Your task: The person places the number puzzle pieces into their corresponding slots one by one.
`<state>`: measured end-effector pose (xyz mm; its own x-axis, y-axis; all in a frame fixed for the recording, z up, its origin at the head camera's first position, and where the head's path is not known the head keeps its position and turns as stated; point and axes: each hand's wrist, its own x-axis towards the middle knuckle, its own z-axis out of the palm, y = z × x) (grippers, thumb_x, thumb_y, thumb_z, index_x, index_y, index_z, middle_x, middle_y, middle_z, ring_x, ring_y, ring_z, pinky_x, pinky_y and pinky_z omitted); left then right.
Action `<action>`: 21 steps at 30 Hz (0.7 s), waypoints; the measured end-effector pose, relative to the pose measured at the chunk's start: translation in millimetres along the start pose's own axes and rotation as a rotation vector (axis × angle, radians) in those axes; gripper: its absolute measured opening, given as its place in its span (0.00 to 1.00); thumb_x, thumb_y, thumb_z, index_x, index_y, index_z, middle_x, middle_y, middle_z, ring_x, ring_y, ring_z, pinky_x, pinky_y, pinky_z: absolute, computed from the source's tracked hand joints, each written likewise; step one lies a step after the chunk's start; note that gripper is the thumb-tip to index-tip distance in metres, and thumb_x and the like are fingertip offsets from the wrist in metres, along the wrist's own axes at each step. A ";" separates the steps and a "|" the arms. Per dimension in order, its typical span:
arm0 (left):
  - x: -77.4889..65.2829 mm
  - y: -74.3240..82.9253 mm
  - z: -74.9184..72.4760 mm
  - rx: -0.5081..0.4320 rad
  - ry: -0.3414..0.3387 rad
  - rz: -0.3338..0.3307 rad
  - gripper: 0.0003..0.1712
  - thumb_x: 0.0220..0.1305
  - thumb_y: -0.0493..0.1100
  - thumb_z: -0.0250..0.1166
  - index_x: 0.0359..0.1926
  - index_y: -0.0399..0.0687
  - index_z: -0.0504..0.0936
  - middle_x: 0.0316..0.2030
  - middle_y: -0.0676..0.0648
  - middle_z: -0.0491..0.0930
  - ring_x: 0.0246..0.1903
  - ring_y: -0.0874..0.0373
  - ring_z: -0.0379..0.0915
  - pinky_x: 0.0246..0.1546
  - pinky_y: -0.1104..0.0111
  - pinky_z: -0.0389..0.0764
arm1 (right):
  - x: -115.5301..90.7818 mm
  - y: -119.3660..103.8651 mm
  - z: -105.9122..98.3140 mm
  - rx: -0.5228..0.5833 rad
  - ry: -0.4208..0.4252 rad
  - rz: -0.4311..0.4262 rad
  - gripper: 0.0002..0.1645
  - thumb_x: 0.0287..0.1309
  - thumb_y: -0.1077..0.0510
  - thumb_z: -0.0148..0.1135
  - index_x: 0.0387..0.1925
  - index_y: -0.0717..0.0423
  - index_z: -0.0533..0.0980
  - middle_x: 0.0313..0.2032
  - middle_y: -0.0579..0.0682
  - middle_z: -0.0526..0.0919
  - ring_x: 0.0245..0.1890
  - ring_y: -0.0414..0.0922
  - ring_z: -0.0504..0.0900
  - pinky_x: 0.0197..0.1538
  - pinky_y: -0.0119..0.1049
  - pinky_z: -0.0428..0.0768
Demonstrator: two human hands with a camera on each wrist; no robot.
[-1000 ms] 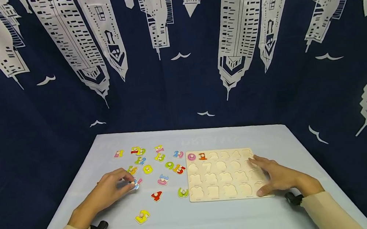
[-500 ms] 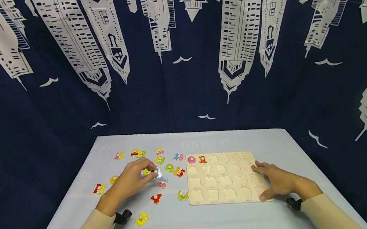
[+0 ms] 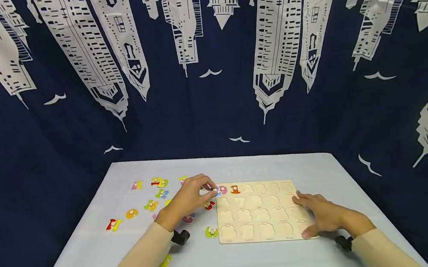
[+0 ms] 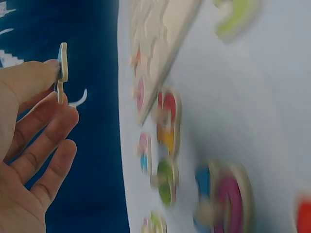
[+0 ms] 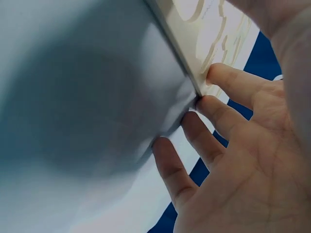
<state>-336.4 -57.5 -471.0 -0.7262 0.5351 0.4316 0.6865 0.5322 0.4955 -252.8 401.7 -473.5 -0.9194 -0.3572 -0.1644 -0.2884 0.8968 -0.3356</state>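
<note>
My left hand (image 3: pixel 190 199) pinches a blue number puzzle piece (image 3: pixel 218 191) between thumb and fingers, over the far left corner of a wooden puzzle board (image 3: pixel 238 234). In the left wrist view that piece (image 4: pixel 63 63) is seen edge-on, so its number is hidden. A pink 0 (image 3: pixel 223 189) and an orange-red 1 (image 3: pixel 235 189) lie in the board's far row; the other recesses that show are bare. My right hand (image 3: pixel 328 213) rests at the board's right side, thumb near the front corner and fingertips (image 5: pixel 210 73) along the edge.
Loose number pieces lie left of the board, among them a green 3 (image 3: pixel 211 232), a red-and-yellow 11 (image 3: pixel 113 225) and an orange piece (image 3: pixel 131 213). The left forearm partly covers a yellow piece (image 3: pixel 165 262). A dark blue printed cloth (image 3: pixel 197 122) hangs behind the table.
My left hand has carried the blue piece rightward and away from me, from among the loose pieces to the board's far left corner. My right hand has stayed at the board's right side.
</note>
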 end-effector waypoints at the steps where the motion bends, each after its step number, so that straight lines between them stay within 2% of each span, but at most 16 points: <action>1: 5.7 1.0 5.6 -0.006 -0.004 -0.003 0.06 0.77 0.43 0.80 0.49 0.50 0.92 0.49 0.53 0.93 0.49 0.55 0.92 0.59 0.56 0.93 | -0.6 0.3 0.0 -0.003 0.003 -0.005 0.76 0.45 0.39 0.97 0.86 0.67 0.68 0.88 0.77 0.62 0.82 0.84 0.66 0.78 0.82 0.72; 9: 43.5 10.2 42.0 -0.031 -0.034 -0.034 0.04 0.77 0.41 0.80 0.48 0.48 0.93 0.48 0.48 0.94 0.48 0.53 0.93 0.54 0.63 0.93 | 2.1 0.8 -1.7 -0.014 0.008 -0.016 0.75 0.45 0.38 0.96 0.86 0.66 0.68 0.87 0.77 0.62 0.81 0.84 0.68 0.76 0.82 0.74; 13: 60.3 12.7 60.4 -0.032 -0.064 -0.076 0.04 0.79 0.42 0.79 0.48 0.49 0.93 0.49 0.49 0.94 0.49 0.54 0.93 0.52 0.69 0.91 | 0.9 1.3 -0.7 -0.012 0.003 -0.012 0.75 0.46 0.38 0.96 0.86 0.67 0.68 0.87 0.77 0.62 0.81 0.84 0.68 0.76 0.83 0.74; 21: 87.2 22.2 88.7 -0.029 -0.113 -0.139 0.04 0.80 0.44 0.78 0.47 0.49 0.95 0.44 0.51 0.93 0.40 0.64 0.84 0.46 0.72 0.85 | 0.3 6.4 2.6 -0.007 0.000 0.000 0.75 0.47 0.37 0.95 0.87 0.65 0.67 0.88 0.77 0.61 0.81 0.86 0.67 0.73 0.88 0.71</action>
<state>-381.4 59.1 -489.3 -0.8044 0.5291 0.2704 0.5773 0.5882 0.5664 -254.2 406.7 -478.1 -0.9193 -0.3576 -0.1643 -0.2905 0.8983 -0.3296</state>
